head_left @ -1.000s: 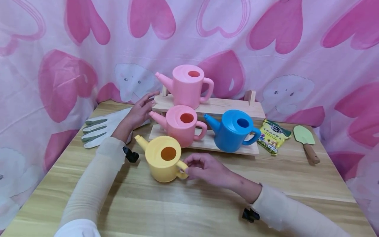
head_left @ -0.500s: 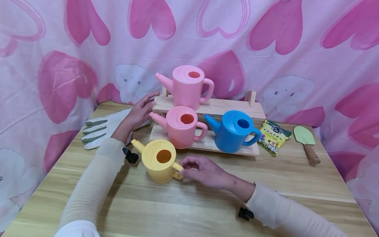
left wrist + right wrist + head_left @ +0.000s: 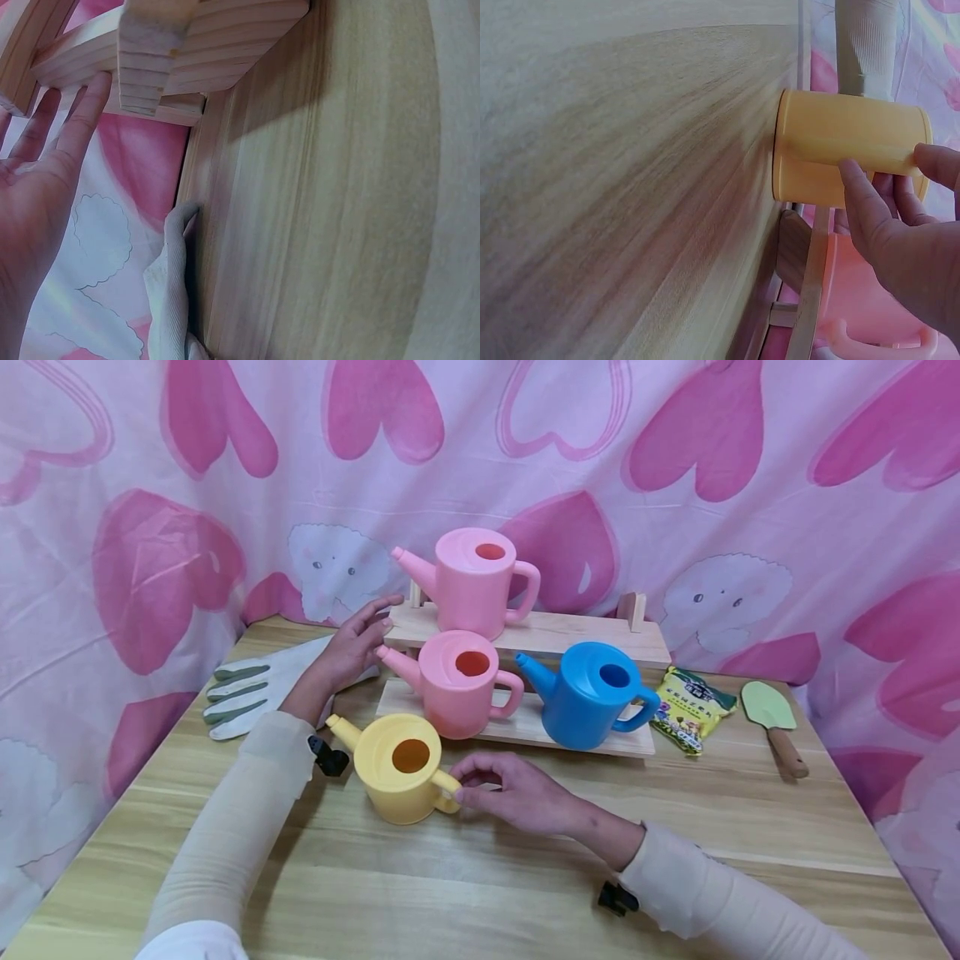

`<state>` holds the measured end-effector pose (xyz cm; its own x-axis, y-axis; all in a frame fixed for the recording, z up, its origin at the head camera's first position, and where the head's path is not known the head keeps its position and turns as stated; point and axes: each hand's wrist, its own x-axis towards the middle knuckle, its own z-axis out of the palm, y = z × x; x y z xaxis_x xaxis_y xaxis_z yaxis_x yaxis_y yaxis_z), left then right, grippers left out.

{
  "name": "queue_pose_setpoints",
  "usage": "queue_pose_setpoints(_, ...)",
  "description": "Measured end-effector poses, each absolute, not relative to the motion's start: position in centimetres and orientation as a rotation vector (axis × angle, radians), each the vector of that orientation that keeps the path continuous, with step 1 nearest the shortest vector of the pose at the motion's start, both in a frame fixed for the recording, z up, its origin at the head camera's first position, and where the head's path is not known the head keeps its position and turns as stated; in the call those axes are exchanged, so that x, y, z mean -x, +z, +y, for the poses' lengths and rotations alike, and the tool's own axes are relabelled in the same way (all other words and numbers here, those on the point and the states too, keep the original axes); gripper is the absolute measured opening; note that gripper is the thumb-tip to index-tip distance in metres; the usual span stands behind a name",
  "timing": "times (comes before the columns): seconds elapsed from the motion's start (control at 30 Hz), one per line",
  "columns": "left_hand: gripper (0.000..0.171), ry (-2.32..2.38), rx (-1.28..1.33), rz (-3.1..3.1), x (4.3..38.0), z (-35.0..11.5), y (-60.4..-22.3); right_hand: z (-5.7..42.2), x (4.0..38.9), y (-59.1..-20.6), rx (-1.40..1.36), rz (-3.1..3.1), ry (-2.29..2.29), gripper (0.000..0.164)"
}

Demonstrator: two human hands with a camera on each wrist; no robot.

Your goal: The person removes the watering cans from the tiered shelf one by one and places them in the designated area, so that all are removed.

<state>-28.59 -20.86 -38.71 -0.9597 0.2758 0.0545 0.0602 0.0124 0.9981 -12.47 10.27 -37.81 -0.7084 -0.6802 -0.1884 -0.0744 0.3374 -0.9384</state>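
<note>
A yellow watering can [image 3: 390,793] stands upright on the table in front of a two-tier wooden rack [image 3: 581,633], its spout to the left. My right hand [image 3: 517,789] pinches its handle between thumb and fingers; the right wrist view shows the fingertips along the handle. At the rack's left end is my left hand [image 3: 351,647], and in the left wrist view its straight fingers [image 3: 91,109] touch the wooden frame. One pink watering can [image 3: 471,597] stands on the upper shelf. On the lower shelf are another pink watering can [image 3: 453,703] and a blue watering can [image 3: 579,714].
White and green gardening gloves [image 3: 258,689] lie left of the rack, partly behind my left forearm. To the right are a yellow-green printed packet [image 3: 690,710] and a small trowel [image 3: 768,710] with a wooden handle. A pink heart-patterned curtain [image 3: 480,443] hangs behind the table.
The yellow watering can has shifted left, away from the pink can on the lower shelf, with my right hand following on its handle. My left hand stays at the rack's end.
</note>
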Motion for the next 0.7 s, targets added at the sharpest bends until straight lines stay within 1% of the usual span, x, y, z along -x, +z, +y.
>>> queue_pose_setpoints(0.27, 0.052, 2.086, -0.363, 2.104, 28.7, -20.9, -38.9, 10.3, 12.4, -37.7, 0.682, 2.050, -1.387, 0.021)
queue_pose_setpoints(0.43, 0.053, 2.095, -0.363, 2.099, 28.6, -20.9, -38.9, 10.1, 12.1, -37.4, 0.654, 2.079, -1.368, 0.023)
queue_pose_setpoints(0.57, 0.053, 2.106, -0.357, 2.087, 28.5, -20.8, -38.8, 10.3, 12.0, -36.4, 0.643, 2.120, -1.341, 0.028)
queue_pose_setpoints(0.7, 0.053, 2.101, -0.348, 2.098, 28.5, -20.7, -38.7, 10.9, 12.1, -34.6, 0.685, 2.165, -1.328, 0.030)
